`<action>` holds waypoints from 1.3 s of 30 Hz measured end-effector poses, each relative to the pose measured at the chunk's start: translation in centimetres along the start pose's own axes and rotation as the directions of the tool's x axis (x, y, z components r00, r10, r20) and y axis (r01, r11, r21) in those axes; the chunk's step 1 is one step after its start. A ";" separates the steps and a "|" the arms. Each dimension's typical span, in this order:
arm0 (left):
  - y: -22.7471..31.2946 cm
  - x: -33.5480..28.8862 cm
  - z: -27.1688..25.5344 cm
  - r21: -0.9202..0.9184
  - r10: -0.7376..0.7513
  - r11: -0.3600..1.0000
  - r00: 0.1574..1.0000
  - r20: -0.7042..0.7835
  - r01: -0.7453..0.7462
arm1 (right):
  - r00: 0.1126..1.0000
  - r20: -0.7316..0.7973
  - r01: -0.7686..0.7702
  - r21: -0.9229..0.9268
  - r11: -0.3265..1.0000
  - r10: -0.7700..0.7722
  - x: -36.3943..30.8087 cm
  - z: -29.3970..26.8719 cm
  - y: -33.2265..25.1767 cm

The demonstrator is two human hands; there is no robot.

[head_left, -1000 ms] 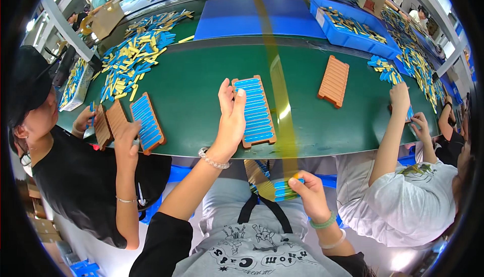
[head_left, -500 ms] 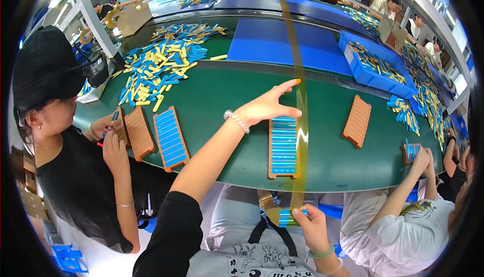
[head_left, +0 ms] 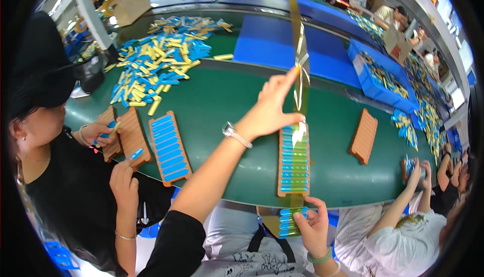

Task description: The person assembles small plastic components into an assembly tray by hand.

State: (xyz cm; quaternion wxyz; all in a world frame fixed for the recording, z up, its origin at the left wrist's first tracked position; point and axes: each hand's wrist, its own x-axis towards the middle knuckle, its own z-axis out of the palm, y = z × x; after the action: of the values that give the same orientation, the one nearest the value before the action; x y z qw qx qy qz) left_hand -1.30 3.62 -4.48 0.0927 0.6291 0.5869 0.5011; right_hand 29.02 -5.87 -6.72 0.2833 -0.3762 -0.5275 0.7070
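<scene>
A long strip of amber tape (head_left: 300,95) runs from the far side of the table toward me, over a brown slotted tray (head_left: 294,195) filled with a row of blue strips (head_left: 287,168). My left hand (head_left: 269,108) is at the tape above the tray's far end, index finger and thumb stretched apart against it, other fingers loosely bent. Below the table edge, my right hand (head_left: 313,229) grips the near end of the tape, where several taped blue strips (head_left: 287,222) hang together. The right thumb presses on their side.
A blue-filled tray (head_left: 170,148) lies to the left, a bare brown tray (head_left: 364,136) to the right. Blue and yellow strips are heaped (head_left: 161,60) at the far left. A blue bin (head_left: 375,88) stands far right. Co-workers' hands (head_left: 123,186) work on both sides.
The tape now lies down along the tray's blue strips instead of to their right. My left index finger has come onto the tape. The left neighbour's hand has moved down to a tray.
</scene>
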 end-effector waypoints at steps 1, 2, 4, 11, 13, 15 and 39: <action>-0.3 -0.5 0.0 0.127 0.023 0.992 1.000 -0.021 -0.020 | 0.999 0.039 0.020 0.000 1.000 -0.020 0.2 -0.2 0.2; -0.5 -0.8 0.3 0.165 0.001 0.986 1.000 -0.023 0.002 | 1.000 0.009 0.022 -0.024 0.999 -0.022 0.5 -0.5 0.4; -0.7 -0.9 1.4 0.194 -0.038 0.980 0.999 -0.028 0.042 | 0.998 -0.061 0.012 -0.044 0.999 -0.015 0.8 -0.5 0.3; -0.6 -1.2 2.5 0.019 -0.116 0.993 0.991 -0.072 0.118 | 1.000 -0.003 0.017 -0.062 0.998 -0.017 1.3 -0.5 -0.5; -0.3 -0.9 2.7 -0.093 -0.164 0.983 0.986 -0.044 0.159 | 0.999 -0.019 0.044 -0.123 0.991 -0.047 1.6 -0.8 0.0; -0.7 -0.5 2.5 -0.107 -0.123 0.988 0.989 -0.079 0.114 | 0.997 -0.057 0.043 -0.197 0.979 -0.055 1.5 -1.3 0.1; -1.4 -0.5 2.7 0.004 -0.180 0.983 0.981 -0.076 0.181 | 0.992 0.004 0.122 -0.360 0.925 -0.129 2.5 0.0 1.2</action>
State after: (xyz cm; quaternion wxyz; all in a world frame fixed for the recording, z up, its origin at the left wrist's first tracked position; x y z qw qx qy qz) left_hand -0.07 4.93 -7.03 0.1120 0.5545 0.6474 0.5108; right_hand 27.64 -4.17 -8.50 0.2595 -0.3941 -0.6680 0.5754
